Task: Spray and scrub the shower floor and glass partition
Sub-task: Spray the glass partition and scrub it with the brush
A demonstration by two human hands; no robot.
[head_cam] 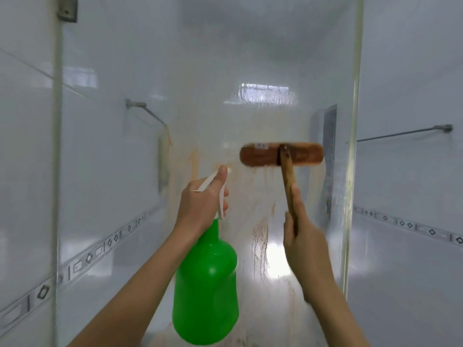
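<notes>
Left hand (200, 204) is raised, fingers curled round the white trigger of the green bottle (206, 284). Right hand (304, 244) grips the brush (281, 154) handle, head pressed against the stained glass (200, 83). Towel rails (406, 132) flank both sides.

Both hands are held raised in front, each gripping a tool.
The left hand (200, 204) is lifted on a bare forearm from the lower left, its fingers curled round the neck of the spray bottle (208, 284), one digit stretched upward. The right hand (303, 236) is raised from the lower right and wrapped round the brush handle (288, 181), one digit laid along it.
</notes>
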